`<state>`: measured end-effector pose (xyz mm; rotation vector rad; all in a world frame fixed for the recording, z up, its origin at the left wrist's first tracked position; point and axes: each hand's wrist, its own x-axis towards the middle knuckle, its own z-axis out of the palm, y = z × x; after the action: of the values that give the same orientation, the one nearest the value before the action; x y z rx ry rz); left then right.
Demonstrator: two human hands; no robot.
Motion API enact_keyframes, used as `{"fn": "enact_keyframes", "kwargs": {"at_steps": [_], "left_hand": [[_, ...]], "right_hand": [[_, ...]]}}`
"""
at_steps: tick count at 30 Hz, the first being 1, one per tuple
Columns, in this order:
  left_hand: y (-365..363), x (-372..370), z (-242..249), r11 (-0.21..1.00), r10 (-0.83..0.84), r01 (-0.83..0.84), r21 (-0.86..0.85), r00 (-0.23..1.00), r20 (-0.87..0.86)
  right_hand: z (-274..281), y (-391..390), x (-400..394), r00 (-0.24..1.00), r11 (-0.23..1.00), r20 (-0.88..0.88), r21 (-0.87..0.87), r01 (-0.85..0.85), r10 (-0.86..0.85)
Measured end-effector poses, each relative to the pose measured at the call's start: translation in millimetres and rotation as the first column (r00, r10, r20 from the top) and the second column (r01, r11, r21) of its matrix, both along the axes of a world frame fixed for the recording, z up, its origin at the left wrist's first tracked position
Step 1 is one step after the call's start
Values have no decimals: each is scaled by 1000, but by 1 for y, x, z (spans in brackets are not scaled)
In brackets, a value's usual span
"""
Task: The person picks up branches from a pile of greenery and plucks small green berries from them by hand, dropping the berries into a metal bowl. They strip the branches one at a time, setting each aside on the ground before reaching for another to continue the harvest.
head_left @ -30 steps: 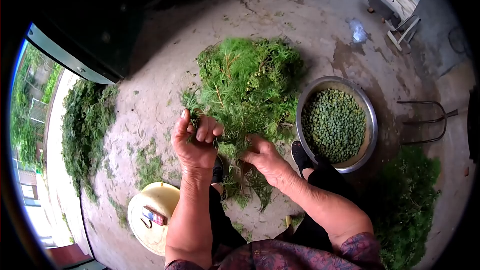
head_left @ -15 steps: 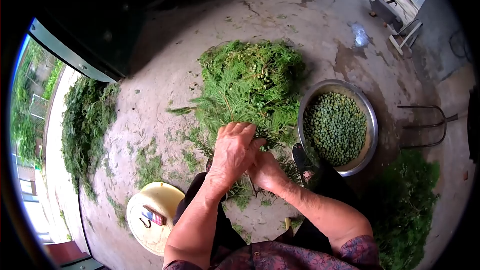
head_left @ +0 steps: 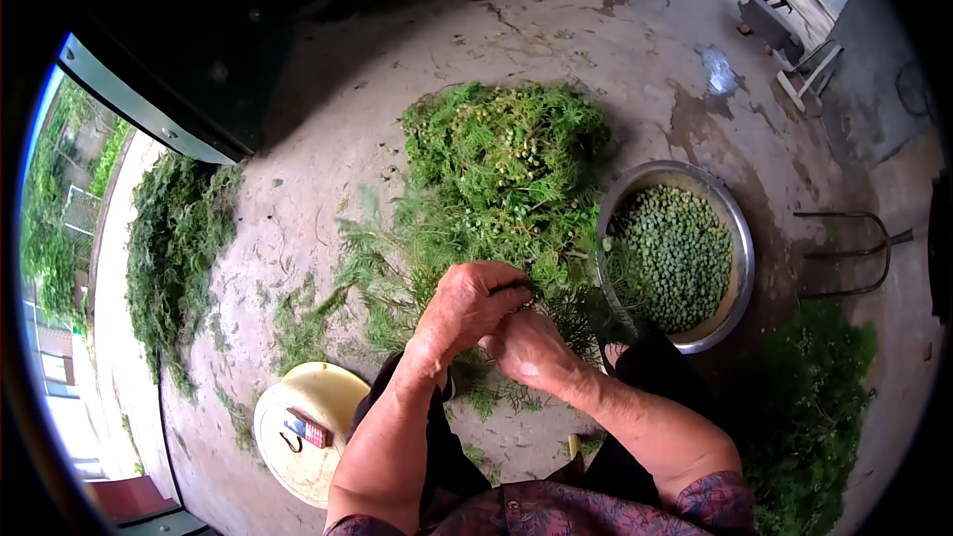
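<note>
Grasps a leafy branch (head_left: 397, 283) at mid-frame with left hand (head_left: 465, 305) and right hand (head_left: 531, 349) clenched close together, probably for steadiness. Has a metal bowl (head_left: 745, 248) of green berries (head_left: 680, 248) right of centre, just alongside, seemingly for easy reach.

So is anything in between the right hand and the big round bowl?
Yes, feathery green sprigs. They spread out beside the right hand towards the bowl, and some cover part of its left rim in this view. Nothing else visible stands there.
</note>
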<state>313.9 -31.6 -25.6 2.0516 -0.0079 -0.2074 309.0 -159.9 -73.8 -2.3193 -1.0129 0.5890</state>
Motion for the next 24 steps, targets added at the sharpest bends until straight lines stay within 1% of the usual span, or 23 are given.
{"fn": "enact_keyframes", "kwargs": {"at_steps": [2, 3, 4, 5, 6, 7, 8, 9, 10, 11, 13, 14, 17, 18, 19, 21, 22, 24], "left_hand": [[-1, -1, 5, 972, 141, -153, -179, 987, -82], [-1, -1, 7, 938, 202, -230, -261, 971, -130], [4, 0, 6, 929, 187, -200, -313, 980, -70], [5, 0, 8, 908, 215, -235, -348, 972, -94], [4, 0, 11, 884, 242, -269, -382, 963, -117], [4, -1, 13, 859, 267, -302, -414, 953, -143], [3, -1, 13, 868, 257, -268, -417, 963, -84], [3, -2, 12, 875, 246, -257, -410, 966, -81], [3, -2, 11, 881, 234, -246, -404, 969, -80], [2, -2, 10, 887, 221, -234, -398, 972, -80], [1, -2, 2, 891, 221, -233, -391, 972, -76], [1, -2, 2, 890, 218, -231, -392, 973, -80], [1, -3, 11, 882, 223, -238, -407, 971, -86], [-1, -4, 14, 877, 225, -242, -416, 970, -89], [-4, -4, 15, 893, 248, -252, -373, 967, -60], [-10, -6, 15, 918, 291, -279, -282, 957, -2], [-10, -5, 9, 943, 271, -249, -220, 960, 73], [-18, -4, 6, 940, 302, -268, -211, 942, 148]], "right_hand": [[1, 2, 2, 999, 1000, -40, -4, 14, -15], [6, 2, 3, 993, 988, -86, 128, 91, -80], [13, 1, 5, 980, 952, -141, 254, 170, -138], [17, 0, 7, 962, 895, -201, 370, 249, -184], [16, -3, 14, 965, 874, -203, 424, 237, -163], [26, -9, 19, 943, 918, -261, 282, 278, -205], [22, -15, 22, 917, 853, -314, 378, 359, -247], [20, -17, 26, 885, 771, -372, 462, 438, -280], [20, -17, 31, 789, 618, -488, 503, 604, -374], [23, -23, 35, 750, 575, -496, 486, 658, -438], [34, -24, 44, 669, 409, -692, 547, 731, -270], [44, -25, 43, 632, 394, -755, 534, 748, -177], [42, -29, 44, 845, 602, -472, 607, 518, -252], [37, -26, 44, 853, 591, -450, 624, 512, -265], [37, -28, 42, 858, 607, -404, 608, 511, -318], [36, -26, 39, 865, 575, -322, 649, 498, -385], [39, -28, 39, 869, 596, -239, 648, 474, -433], [49, -30, 37, 856, 638, -68, 638, 431, -512]]}}
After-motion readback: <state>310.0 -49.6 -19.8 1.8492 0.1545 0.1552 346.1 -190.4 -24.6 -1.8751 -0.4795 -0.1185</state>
